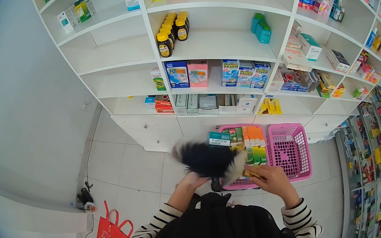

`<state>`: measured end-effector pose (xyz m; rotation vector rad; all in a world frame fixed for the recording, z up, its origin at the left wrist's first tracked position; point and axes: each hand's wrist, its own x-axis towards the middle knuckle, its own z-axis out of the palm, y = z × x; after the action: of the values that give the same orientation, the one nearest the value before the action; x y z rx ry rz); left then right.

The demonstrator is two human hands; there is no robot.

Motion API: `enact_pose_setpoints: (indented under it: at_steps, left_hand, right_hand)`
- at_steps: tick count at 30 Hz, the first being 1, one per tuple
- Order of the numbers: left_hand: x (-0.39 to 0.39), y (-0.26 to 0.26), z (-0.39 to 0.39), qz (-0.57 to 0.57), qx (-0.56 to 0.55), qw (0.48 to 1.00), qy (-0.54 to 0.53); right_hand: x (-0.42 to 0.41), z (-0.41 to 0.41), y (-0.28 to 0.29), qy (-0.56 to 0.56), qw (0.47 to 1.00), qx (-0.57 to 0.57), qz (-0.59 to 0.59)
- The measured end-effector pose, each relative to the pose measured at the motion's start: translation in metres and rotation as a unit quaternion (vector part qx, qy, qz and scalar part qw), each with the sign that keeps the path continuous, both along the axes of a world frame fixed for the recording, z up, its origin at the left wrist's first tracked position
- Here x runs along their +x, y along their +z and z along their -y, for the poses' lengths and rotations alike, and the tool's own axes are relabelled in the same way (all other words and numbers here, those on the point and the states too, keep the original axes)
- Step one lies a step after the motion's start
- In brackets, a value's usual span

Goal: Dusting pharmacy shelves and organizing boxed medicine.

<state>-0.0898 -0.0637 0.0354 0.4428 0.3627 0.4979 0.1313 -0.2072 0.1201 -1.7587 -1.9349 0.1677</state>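
Note:
A feather duster (211, 158), dark in the middle with pale ends and blurred, lies across the space before me. My right hand (268, 179) is closed around its golden-brown handle. My left hand (196, 180) is at the duster's lower left edge, its fingers partly hidden by the feathers; whether it grips them I cannot tell. Just beyond stands a pink plastic basket (268, 151) filled with medicine boxes, among them orange-and-white boxes (253, 135) and green-and-yellow ones. A teal and white box (219, 138) rests at its upper left, partly behind the duster.
A second pink basket (289, 152) stands to the right on the tiled floor. White shelves (216, 45) ahead hold yellow-capped bottles (164, 44) and fever patch boxes (178, 74). A red bag (111, 236) lies at lower left, near black cables (85, 196). Stocked racks (369, 151) line the right.

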Motion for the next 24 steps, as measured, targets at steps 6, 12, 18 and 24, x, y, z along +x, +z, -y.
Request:
enact_pose_setpoints:
  at_steps: [6, 12, 18, 24]
  left_hand:
    - [0.000, -0.018, 0.002, 0.024, 0.047, 0.998, 0.037]
    - [0.007, 0.011, -0.007, 0.046, 0.078, 0.996, -0.005]
    - [0.004, -0.035, -0.022, 0.193, -0.004, 0.979, -0.070]
    - [0.015, -0.004, 0.008, 0.097, 0.042, 0.993, 0.044]
  right_hand:
    - [0.028, 0.001, 0.014, 0.042, 0.998, -0.033, 0.026]
    - [0.025, 0.006, 0.007, 0.060, 0.997, -0.019, 0.054]
    - [0.034, 0.005, 0.001, 0.034, 0.997, 0.022, 0.070]
    - [0.043, 0.008, -0.002, -0.044, 0.998, 0.002, 0.048]
